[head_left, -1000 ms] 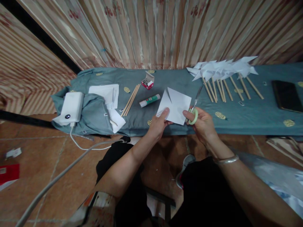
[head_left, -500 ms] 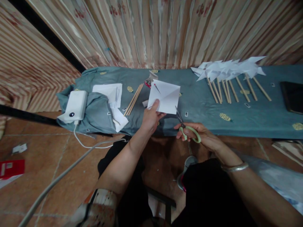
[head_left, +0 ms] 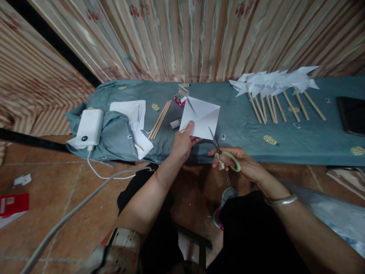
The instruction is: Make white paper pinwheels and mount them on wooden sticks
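My left hand [head_left: 184, 142] pinches the near-left edge of a white square sheet of paper [head_left: 203, 114], thumb on top and fingers underneath. Creases cross the sheet, and a slit runs in from its upper left corner. In my right hand [head_left: 235, 161] is a pair of scissors [head_left: 217, 146] with pale green handles. Their blades point up and left, with the tips at the lower right part of the sheet; whether they touch it I cannot tell. Just beyond the paper lies a small open red box [head_left: 179, 99] of metal bits, and a small cylinder [head_left: 175, 123] lies partly under the sheet.
Several wooden sticks [head_left: 160, 120] lie left of the paper. Farther left are white paper sheets [head_left: 129, 112] and a white power bank [head_left: 90, 127] with a cable. Several paper pinwheels [head_left: 273, 83] on sticks lie at right, near a dark flat device [head_left: 352, 116]. A curtain [head_left: 182, 42] hangs behind.
The paper in my left hand has shifted slightly right and turned a little. The scissors have moved slightly left, their tips now against or over the sheet's lower right part.
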`<state>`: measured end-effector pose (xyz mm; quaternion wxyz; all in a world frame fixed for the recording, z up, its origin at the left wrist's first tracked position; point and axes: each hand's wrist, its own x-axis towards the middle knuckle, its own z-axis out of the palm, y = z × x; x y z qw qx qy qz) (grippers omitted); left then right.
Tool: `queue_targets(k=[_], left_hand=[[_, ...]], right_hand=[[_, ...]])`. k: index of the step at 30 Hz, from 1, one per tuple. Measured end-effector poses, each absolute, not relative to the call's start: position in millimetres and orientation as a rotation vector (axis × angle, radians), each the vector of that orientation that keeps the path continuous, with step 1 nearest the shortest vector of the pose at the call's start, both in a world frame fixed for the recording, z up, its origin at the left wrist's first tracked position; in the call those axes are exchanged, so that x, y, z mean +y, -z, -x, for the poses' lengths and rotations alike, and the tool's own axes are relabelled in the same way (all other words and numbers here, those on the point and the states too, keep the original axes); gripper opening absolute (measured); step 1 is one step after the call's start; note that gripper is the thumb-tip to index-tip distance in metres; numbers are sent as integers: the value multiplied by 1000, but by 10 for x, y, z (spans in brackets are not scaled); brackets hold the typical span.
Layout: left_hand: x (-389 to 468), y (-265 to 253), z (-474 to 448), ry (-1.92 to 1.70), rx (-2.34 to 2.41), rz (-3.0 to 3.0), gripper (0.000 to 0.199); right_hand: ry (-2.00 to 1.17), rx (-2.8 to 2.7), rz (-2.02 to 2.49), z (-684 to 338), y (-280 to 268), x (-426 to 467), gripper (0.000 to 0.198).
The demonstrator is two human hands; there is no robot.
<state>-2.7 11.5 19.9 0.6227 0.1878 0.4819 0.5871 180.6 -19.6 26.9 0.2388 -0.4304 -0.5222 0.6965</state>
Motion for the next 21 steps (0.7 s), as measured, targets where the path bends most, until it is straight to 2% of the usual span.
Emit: queue_targets(k=[10, 21], left_hand=[[112, -198, 28, -1317, 1139, -466, 29], [113, -170, 39, -1334, 1108, -476, 23]], right_hand=[[-1912, -1428, 1162, -1796, -271, -179, 45], [-1919, -1384, 1201, -1766, -309, -183, 46]])
